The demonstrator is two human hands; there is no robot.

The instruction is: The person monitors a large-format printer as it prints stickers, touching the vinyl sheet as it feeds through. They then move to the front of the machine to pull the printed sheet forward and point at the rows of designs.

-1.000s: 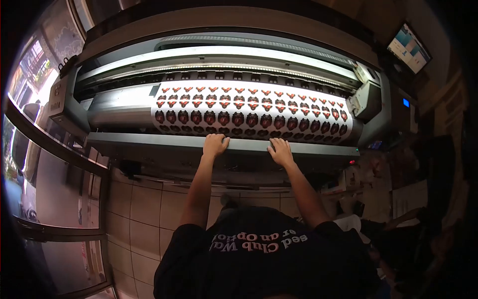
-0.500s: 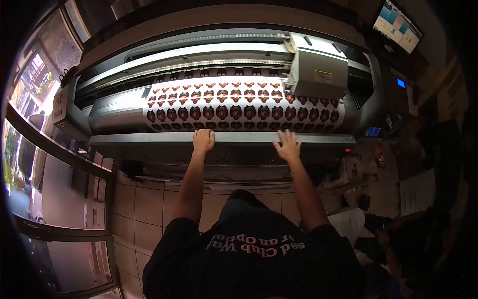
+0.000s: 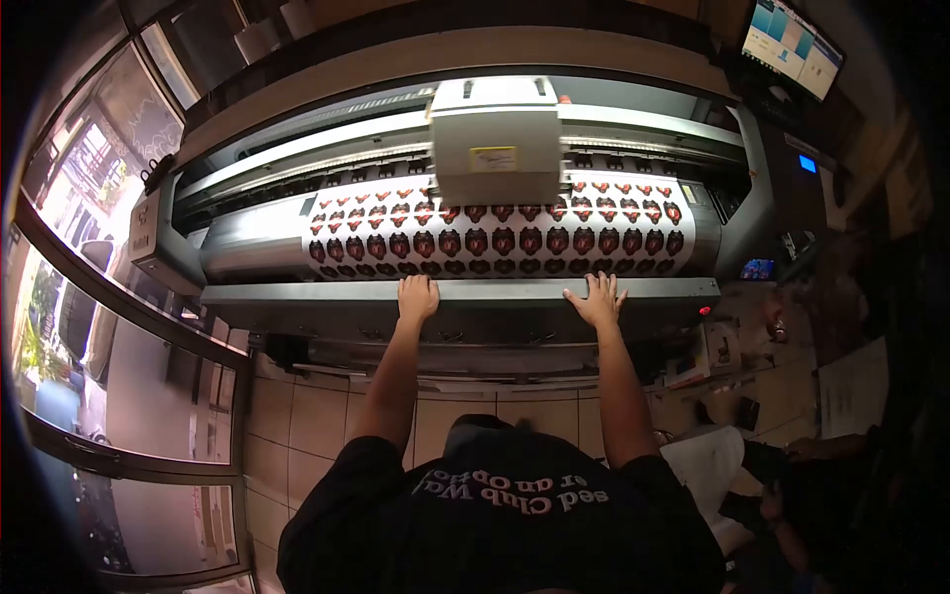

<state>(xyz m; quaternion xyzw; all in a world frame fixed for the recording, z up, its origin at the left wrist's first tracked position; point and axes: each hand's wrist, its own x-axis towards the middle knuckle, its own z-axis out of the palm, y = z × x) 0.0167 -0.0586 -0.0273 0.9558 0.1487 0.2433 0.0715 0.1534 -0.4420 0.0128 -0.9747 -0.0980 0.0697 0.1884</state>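
Note:
A wide-format printer (image 3: 158, 233) spans the view in front of me. Across its bed lies a white printed sheet (image 3: 327, 223) with rows of small red-and-black emblems. The pale print carriage (image 3: 495, 148), bearing a yellow label, is over the middle of the sheet. My left hand (image 3: 418, 298) rests on the grey front rail (image 3: 510, 290), its fingers lying over the top edge and holding nothing. Farther right on the same rail, my right hand (image 3: 598, 300) lies flat with fingers spread, also holding nothing.
A monitor (image 3: 792, 48) and a small blue display (image 3: 807, 164) are at the right. Near the rail's right end is a red button (image 3: 705, 311). Glass doors (image 3: 168, 366) line the left. Another person's arm (image 3: 782, 520) shows at lower right, beside white paper (image 3: 708, 465).
The print carriage has slid left from the right end of the sheet to its middle. My view has shifted slightly. Both hands stay on the rail; the right hand's fingers have spread somewhat.

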